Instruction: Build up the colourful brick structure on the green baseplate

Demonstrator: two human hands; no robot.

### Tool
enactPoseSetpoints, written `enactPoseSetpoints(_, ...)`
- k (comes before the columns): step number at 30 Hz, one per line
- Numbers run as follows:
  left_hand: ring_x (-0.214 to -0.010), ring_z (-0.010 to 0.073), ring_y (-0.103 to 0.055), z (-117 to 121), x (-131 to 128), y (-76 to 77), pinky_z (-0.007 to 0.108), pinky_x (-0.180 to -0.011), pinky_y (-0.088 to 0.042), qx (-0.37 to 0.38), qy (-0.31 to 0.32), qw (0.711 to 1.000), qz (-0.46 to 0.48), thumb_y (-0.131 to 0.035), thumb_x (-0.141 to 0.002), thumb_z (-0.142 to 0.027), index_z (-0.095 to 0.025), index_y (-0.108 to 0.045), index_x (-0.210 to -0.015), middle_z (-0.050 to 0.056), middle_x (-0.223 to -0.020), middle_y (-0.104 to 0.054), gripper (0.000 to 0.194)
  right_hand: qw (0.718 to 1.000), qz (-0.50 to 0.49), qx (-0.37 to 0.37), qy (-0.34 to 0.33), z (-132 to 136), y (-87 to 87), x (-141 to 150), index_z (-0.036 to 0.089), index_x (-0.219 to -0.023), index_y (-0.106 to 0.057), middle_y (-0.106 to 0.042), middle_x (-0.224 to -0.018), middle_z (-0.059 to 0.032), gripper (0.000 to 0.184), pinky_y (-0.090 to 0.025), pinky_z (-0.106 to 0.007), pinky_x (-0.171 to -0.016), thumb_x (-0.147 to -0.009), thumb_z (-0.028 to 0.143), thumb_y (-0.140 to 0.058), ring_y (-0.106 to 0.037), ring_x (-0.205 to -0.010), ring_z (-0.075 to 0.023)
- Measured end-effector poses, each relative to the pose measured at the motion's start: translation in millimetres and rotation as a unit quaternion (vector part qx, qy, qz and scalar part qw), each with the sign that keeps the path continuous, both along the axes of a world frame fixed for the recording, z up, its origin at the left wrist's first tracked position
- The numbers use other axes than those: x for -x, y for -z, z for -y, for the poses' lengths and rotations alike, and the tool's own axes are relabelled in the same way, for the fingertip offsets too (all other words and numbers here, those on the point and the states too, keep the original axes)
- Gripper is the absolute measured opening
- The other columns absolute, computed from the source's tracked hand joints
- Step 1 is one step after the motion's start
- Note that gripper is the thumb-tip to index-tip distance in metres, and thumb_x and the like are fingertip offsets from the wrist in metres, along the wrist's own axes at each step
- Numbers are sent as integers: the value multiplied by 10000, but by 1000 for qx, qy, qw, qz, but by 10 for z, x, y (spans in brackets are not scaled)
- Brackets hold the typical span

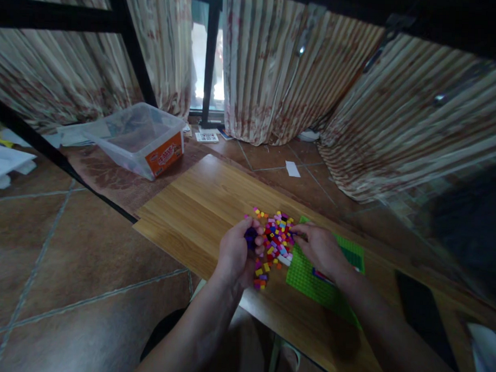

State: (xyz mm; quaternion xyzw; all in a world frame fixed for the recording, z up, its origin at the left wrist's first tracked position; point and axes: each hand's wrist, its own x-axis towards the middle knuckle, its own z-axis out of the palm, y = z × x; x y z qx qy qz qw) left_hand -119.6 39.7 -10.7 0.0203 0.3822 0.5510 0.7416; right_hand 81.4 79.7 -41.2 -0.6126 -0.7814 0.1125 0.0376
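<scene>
Several dark purple toy bricks (251, 239) lie in my left hand (236, 250), its fingers curled round them beside the left edge of the pile. The pile of small building bricks (276, 238) is pink, red, yellow, orange, blue and white, spread over the wooden board. My right hand (317, 245) reaches in from the right, thumb and fingertips pinched at the pile's edge. Something small and dark shows at those fingertips, probably a brick, too small to be sure. Under the right hand and forearm lies a green studded baseplate (305, 280), partly hidden, with some bricks on it.
The wooden tabletop (182, 205) is low over a tiled floor (87, 245). A clear plastic bin (139, 139) with an orange label stands beyond its far left corner. A dark flat object (424, 317) lies at the right. Black metal bars (131, 46) cross the upper left.
</scene>
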Motion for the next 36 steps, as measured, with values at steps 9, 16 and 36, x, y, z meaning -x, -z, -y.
enactPoseSetpoints(9, -430, 55, -383, 2, 0, -1, 159, -412, -297, -2, 23, 1000, -4, -510, -864, -256, -153, -513, -740, -24, -573, -470, 161, 998, -40, 36, -30, -67, 17, -4, 220, -929, -723, -713, -943, -36, 216, -459, -272, -780, -843, 133, -545, -660, -852, -174)
enactPoseSetpoints(16, -442, 59, -388, 14, -6, -7, 163, -404, -286, -4, 20, 1000, -7, -520, -850, -255, -148, -530, -743, -19, -583, -479, 152, 996, -68, 53, 8, -90, 39, 91, 203, -983, -720, -723, -905, -40, 229, -475, -263, -740, -795, 149, -601, -660, -793, -163)
enactPoseSetpoints(36, -542, 101, -574, 11, -75, 27, 184, -493, -470, 51, 15, 998, -34, -513, -901, -278, -116, -618, -828, 50, -698, -616, 207, 924, -379, 39, 41, 179, -315, 423, 204, -898, -701, -738, -825, -29, 195, -526, -299, -704, -790, 345, -622, -679, -742, -174)
